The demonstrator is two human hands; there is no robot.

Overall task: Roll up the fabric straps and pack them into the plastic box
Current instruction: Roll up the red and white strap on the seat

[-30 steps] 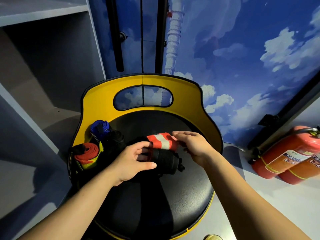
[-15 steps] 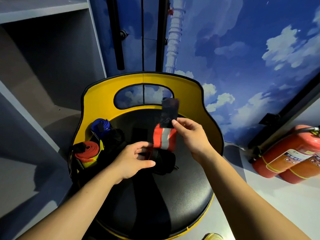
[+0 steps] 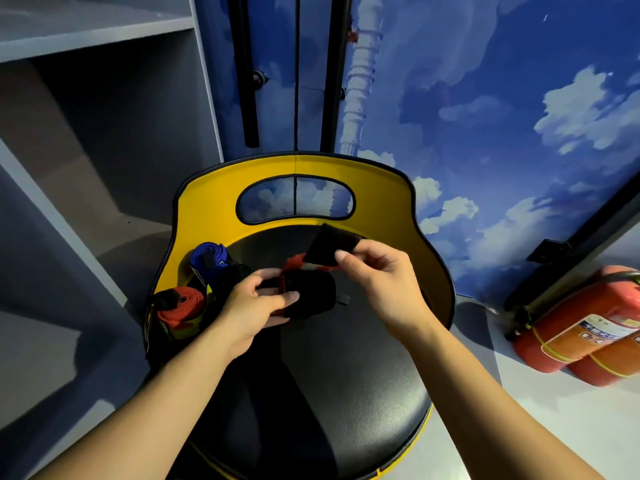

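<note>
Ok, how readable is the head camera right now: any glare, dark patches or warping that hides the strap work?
Head view: wide-angle warping bends the shelf edges and door lines; the black strap roll in the left hand merges with the dark chair seat, so its edges are hard to read; the flap in the right hand is slightly soft; mild sheen on the seat, no strong glare.

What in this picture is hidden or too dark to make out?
- Plastic box: none can be told apart, head view; the rolls at left sit in dark shadow.
- Black roll: its left end is covered by the left hand.
- Strap end: partly behind the right hand fingers.
- Extinguishers: cut off by the right edge.
</note>
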